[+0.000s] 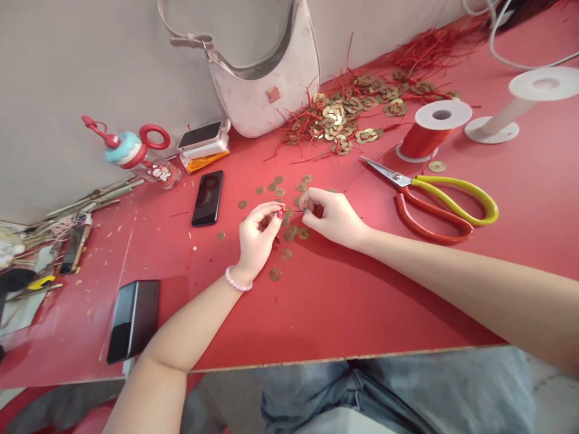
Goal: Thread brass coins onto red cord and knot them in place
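Above the middle of the red table, my left hand (259, 236) pinches a thin red cord (294, 211) between thumb and fingertips. Facing it, my right hand (332, 218) has its fingers closed on the other side of the same cord, which runs short and taut between them. Loose brass coins (292, 232) with holes in their centres lie around and beneath both hands. Whether a coin hangs on the cord I cannot tell. Scissors (404, 181) with red and yellow-green handles lie open to the right of my right hand.
A spool of red cord (425, 135) and a bare white spool (506, 114) stand at the right. Behind lies a heap of coins tied with cord (346, 114), beside a pale handbag (266, 90). Phones (208, 198), a cup (145, 157) and a dark folded device (133, 319) are left.
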{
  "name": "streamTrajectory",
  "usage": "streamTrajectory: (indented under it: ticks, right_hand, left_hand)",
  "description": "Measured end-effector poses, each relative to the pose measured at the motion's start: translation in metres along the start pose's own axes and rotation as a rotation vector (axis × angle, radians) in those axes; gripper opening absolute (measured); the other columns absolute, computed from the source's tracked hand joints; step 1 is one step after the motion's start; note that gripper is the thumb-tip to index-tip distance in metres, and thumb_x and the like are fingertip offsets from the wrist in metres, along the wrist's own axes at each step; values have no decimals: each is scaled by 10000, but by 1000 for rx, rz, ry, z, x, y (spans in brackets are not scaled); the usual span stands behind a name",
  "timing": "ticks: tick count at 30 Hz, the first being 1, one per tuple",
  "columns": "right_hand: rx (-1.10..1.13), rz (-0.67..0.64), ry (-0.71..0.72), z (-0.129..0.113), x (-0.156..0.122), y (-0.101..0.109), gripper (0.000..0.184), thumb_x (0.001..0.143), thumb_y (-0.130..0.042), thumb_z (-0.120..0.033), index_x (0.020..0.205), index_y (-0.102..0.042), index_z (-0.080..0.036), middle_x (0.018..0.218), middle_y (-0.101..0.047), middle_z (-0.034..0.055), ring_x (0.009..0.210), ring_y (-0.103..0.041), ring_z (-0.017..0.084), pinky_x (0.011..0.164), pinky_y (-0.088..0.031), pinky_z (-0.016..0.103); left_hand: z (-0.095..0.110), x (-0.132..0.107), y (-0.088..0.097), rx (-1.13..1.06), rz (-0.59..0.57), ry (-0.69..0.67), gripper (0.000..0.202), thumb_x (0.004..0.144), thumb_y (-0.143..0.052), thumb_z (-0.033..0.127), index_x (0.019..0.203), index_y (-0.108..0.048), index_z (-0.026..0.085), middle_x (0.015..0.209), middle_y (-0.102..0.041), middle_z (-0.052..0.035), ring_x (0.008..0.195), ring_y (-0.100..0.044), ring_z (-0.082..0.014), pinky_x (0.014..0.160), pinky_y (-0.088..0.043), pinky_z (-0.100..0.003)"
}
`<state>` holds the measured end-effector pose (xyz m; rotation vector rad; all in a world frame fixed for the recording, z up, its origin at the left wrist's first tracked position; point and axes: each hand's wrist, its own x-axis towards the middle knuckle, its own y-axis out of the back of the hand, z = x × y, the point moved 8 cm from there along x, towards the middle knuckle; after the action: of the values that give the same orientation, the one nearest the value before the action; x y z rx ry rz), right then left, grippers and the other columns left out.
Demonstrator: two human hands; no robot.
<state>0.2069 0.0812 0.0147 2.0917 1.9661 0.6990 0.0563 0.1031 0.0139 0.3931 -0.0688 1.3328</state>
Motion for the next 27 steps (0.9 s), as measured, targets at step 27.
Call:
streamTrajectory:
  ticks: [27]
  right_hand:
    - [-221,152,412,-26,-6,8,176,813,-497,-167,849,-658,-231,1037,-550,77,996,-467,229,859,-383,420]
  left_hand:
    - [9,-1,-11,97,-117,-32,142,817,-578,292,870,-665,192,1046,-624,-60,602,-544,-70,531,-482,-212]
